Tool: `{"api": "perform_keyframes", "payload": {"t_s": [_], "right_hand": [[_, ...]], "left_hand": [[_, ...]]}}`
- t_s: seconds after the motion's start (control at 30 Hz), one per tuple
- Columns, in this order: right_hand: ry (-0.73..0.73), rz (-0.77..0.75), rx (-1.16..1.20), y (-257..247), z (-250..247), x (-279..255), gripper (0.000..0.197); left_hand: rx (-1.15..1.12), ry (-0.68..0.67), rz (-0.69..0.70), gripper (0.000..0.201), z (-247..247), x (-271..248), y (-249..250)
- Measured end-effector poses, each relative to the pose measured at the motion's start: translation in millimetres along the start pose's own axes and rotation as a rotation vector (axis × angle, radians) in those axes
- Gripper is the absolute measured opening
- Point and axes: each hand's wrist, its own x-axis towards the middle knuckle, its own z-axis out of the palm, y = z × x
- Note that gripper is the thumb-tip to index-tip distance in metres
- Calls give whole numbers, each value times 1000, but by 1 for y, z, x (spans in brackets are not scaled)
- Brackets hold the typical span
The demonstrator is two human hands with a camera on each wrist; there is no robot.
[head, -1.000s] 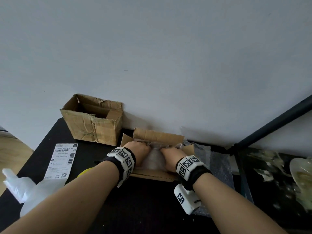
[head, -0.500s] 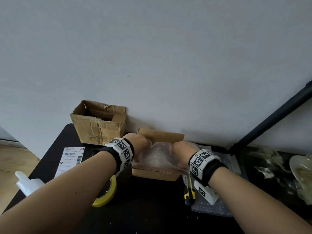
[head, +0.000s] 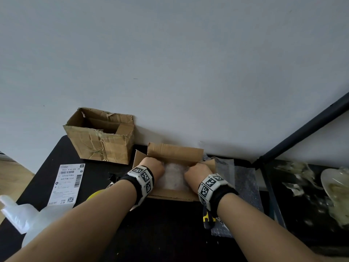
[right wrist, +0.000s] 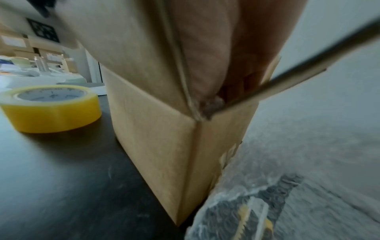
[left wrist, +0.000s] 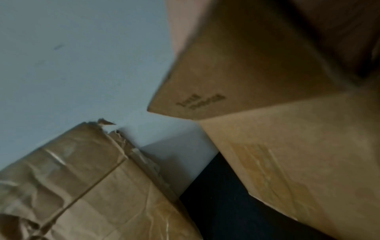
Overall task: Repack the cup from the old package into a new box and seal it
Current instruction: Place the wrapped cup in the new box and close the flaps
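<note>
The new cardboard box (head: 174, 195) stands open on the black table (head: 170, 233), its far flap (head: 175, 153) upright against the wall. The cup itself is hidden inside a bubble-wrap bundle (head: 172, 175) that sits in the box. My left hand (head: 153, 165) and right hand (head: 196, 171) grip the bundle from either side, fingers sunk into the box out of sight. In the right wrist view my fingers (right wrist: 232, 53) reach down into the box corner beside the bubble wrap (right wrist: 212, 104). The old crumpled box (head: 100, 138) (left wrist: 86, 186) stands open at the back left.
A yellow tape roll (right wrist: 49, 107) (head: 95, 193) lies left of the new box. A shipping label (head: 69, 183) and a white plastic bag (head: 24, 218) lie further left. A yellow-black utility knife (head: 207, 218) rests on a bubble-wrap sheet (head: 245, 186) at the right. The wall is close behind.
Half a second ago the bundle stood higher above the box rim. It has since gone down into the box, with both hands still on it.
</note>
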Motion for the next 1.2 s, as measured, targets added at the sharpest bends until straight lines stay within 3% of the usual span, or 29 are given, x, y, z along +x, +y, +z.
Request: {"api": "perform_keyframes", "payload": {"t_s": [0.33, 0.6, 0.73, 0.9, 1.03, 1.2], "right_hand": [[-36, -3, 152, 2, 9, 31, 34], [-15, 13, 181, 0, 12, 24, 35], [54, 11, 209, 8, 6, 5, 25], [179, 109, 318, 34, -12, -26, 23], [122, 87, 224, 24, -17, -41, 18], [7, 67, 66, 4, -13, -32, 29]], "left_hand": [[-34, -5, 2, 33, 11, 17, -3], [-57, 24, -10, 34, 17, 14, -2], [-66, 20, 4, 33, 9, 1, -6], [-53, 149, 14, 26, -4, -20, -15], [-12, 84, 11, 20, -7, -35, -12], [28, 58, -19, 24, -3, -32, -6]]}}
